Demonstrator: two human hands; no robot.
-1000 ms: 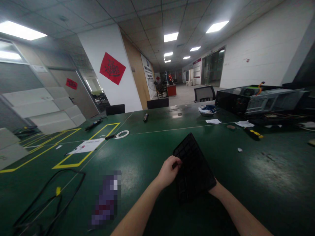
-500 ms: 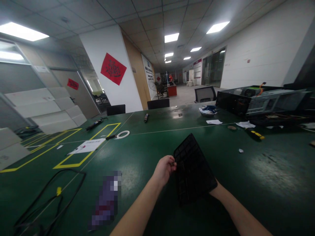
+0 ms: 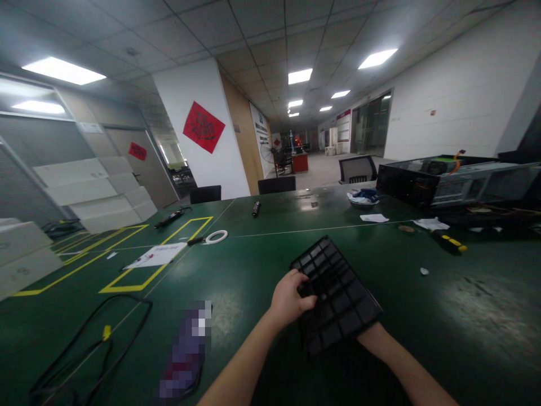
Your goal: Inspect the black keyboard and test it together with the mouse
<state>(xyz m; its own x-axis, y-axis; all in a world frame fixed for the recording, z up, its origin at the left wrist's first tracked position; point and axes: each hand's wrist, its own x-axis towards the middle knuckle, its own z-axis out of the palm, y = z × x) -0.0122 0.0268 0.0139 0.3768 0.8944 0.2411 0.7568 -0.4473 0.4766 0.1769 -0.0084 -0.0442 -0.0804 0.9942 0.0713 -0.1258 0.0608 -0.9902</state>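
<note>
A black plastic tray (image 3: 338, 293) with a grid of small compartments is held low over the green table (image 3: 262, 254), tilted with its far corner up. My left hand (image 3: 289, 298) grips the tray's left edge, fingers curled over several compartments. My right hand is hidden under the tray; only its wrist (image 3: 376, 338) shows at the tray's near right corner, so it seems to hold the tray up from below.
An open computer case (image 3: 448, 181) stands at the far right, with a yellow-handled tool (image 3: 450, 241) and paper scraps in front. A tape roll (image 3: 216, 236), a sheet in yellow floor-tape outlines (image 3: 154, 255) and black cables (image 3: 84, 349) lie to the left.
The tray has tipped flatter, so its compartments face up more. My left hand let go of the edge briefly, then closed over the tray's left side. The camera has tilted down slightly.
</note>
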